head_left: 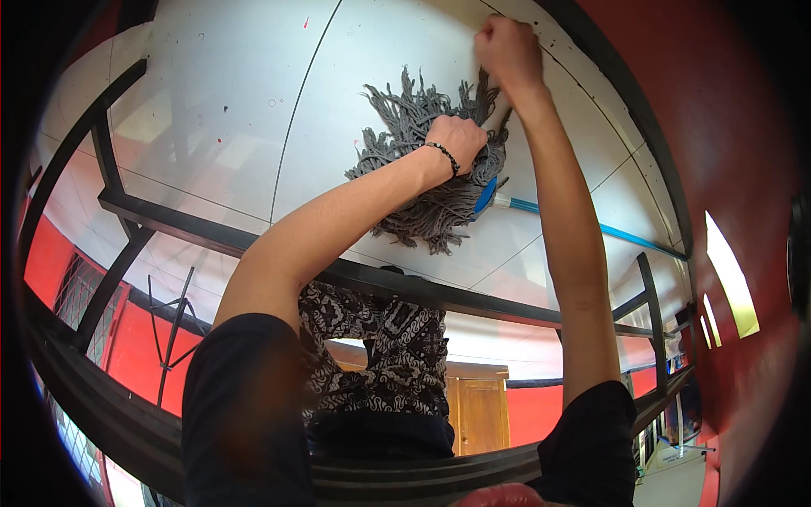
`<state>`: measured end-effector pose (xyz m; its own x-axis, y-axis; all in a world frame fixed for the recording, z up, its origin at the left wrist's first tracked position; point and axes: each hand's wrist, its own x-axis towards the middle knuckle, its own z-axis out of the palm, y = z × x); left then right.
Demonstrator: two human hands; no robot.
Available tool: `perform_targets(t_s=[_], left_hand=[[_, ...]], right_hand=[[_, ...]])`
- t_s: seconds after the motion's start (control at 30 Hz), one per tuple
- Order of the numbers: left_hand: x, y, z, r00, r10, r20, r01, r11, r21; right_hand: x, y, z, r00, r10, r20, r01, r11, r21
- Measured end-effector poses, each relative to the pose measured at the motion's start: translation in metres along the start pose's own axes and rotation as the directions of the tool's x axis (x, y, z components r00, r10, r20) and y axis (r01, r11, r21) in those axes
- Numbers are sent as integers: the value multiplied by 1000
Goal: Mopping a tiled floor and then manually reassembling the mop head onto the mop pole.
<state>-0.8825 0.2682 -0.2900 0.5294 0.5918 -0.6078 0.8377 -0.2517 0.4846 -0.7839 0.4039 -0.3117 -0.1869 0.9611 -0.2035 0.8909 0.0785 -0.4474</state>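
Observation:
A grey string mop head (418, 207) lies spread on the white tiled floor, its strands fanned out in several directions. My left hand (456, 139), with a dark beaded bracelet at the wrist, is closed on the strands near the middle of the mop head. Farther off and to the right, my right hand (509, 55) makes a fist at the end of a tuft that stretches up toward it; the fingertips are hidden. A blue clamp (485, 196) joins the mop head to a blue handle (629, 235), which runs right behind my right forearm.
Black metal bars (177, 222) of a frame cross between me and the mop, with uprights at left and right. A dark-edged red wall (718, 160) rises at the right. Below are my patterned trousers (380, 355) and a wooden cabinet (480, 414).

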Motion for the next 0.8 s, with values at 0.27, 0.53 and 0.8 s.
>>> perform_targets(t_s=[0.27, 0.53, 0.8], left_hand=[[1, 0, -1, 1000, 11, 19, -11, 1000, 3], [1, 0, 1, 1000, 0, 15, 0, 1000, -16], [0, 0, 0, 1000, 3, 1, -3, 999, -34]], right_hand=[[1, 3, 5, 1000, -13, -4, 13, 1000, 4], [8, -6, 16, 999, -20, -30, 23, 993, 118], [3, -6, 14, 999, 42, -28, -38, 989, 143]])
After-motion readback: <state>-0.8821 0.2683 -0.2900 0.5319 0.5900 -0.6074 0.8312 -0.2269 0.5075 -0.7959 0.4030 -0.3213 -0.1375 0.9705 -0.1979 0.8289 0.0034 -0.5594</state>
